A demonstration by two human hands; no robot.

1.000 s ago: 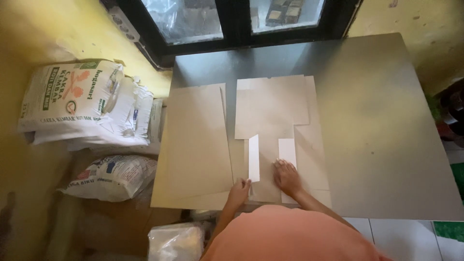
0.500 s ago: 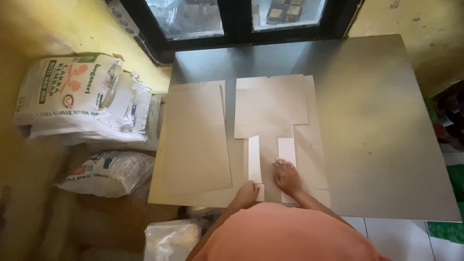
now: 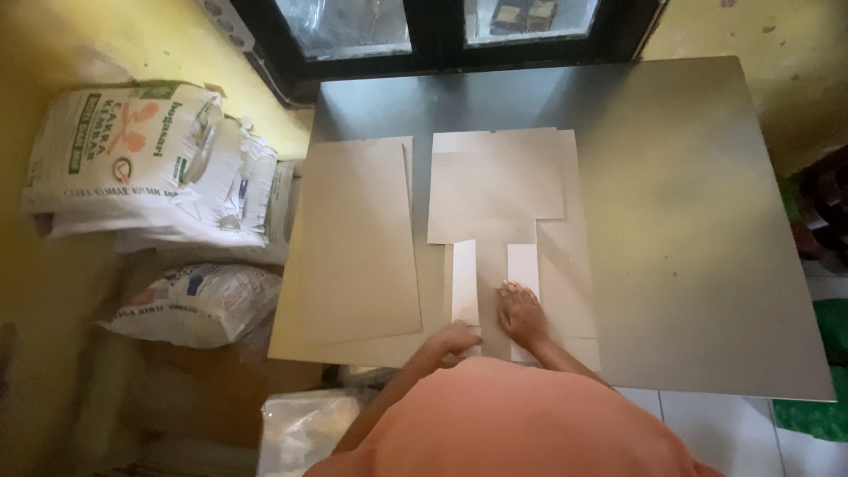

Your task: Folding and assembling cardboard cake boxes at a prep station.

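The right hand (image 3: 522, 315) is laid flat, fingers spread narrow, on the near end of a flattened cardboard blank (image 3: 505, 208); nothing is gripped. The left hand (image 3: 457, 339) is curled loosely at the blank's near edge, just beside the right hand; whether anything is pinched in it cannot be told. Two pale strips (image 3: 465, 283) are seen on the blank, one at each side of the right hand's fingertips. The blank is spread on the grey metal bench (image 3: 689, 230), left of the middle, its far end near the window (image 3: 442, 26). A second stack of cardboard sheets (image 3: 353, 238) is placed just beside it on the left, overhanging the bench's left edge. On the floor to the left, two filled white sacks (image 3: 141, 168) are piled against the yellow wall (image 3: 53, 53). An orange shirt (image 3: 521, 424) fills the near foreground.
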